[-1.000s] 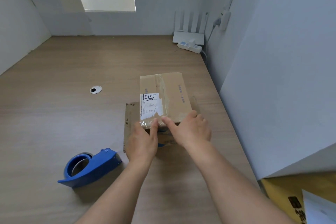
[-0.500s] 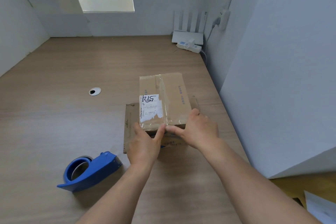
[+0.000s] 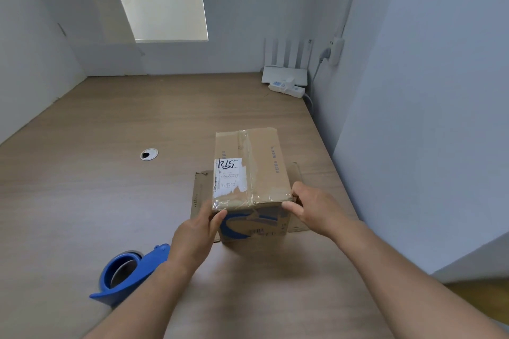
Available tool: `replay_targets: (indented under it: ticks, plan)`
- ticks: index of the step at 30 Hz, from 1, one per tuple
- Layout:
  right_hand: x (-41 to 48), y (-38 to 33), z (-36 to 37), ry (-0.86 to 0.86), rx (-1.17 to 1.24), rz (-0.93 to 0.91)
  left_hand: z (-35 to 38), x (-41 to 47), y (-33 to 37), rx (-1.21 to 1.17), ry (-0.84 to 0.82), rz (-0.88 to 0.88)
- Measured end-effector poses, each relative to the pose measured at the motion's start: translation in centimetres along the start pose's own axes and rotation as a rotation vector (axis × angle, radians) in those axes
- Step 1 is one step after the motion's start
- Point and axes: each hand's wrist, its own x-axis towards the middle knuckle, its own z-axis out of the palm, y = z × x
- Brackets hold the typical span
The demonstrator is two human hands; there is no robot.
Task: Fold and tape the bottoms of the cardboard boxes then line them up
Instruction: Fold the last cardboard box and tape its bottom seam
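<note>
1. Cardboard box [image 3: 252,170], taped seam up, sits on flat cardboard sheet [image 3: 199,195] near right edge of table [image 3: 110,201].
2. Left hand [image 3: 197,231] grips its near-left corner; right hand [image 3: 311,208] grips near-right corner.
3. Blue tape dispenser [image 3: 129,272] lies beside left forearm.

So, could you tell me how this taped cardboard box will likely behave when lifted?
Probably light: the cardboard box stands over splayed flaps, so it looks empty. Likely stiff on top, where clear tape closes the seam. The tape may feel slippery under the left hand and right hand.

The cardboard box [image 3: 265,162] has a white label [image 3: 230,177] scrawled perhaps 1255.
</note>
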Motion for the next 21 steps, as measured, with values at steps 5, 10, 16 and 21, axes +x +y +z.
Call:
replay_targets:
  ticks: [5, 10, 16, 21]
  plan:
    - [-0.8, 1.0, -0.7, 0.008, 0.443, 0.066, -0.5, -1.2, -1.2, -0.315, 0.047, 0.014]
    - [-0.7, 1.1, 0.8, 0.049, 0.531, 0.038, 0.1, -1.0, -0.3, -0.484, 0.167, -0.111]
    - [0.4, 1.3, 1.2, 0.117, 0.256, -0.059, -0.2, -0.5, -0.5, -0.433, 0.154, -0.073]
    - [1.0, 1.9, -0.4, -0.037, 0.504, 0.088, -1.6, 0.4, -2.4, -0.599, 0.006, -0.021]
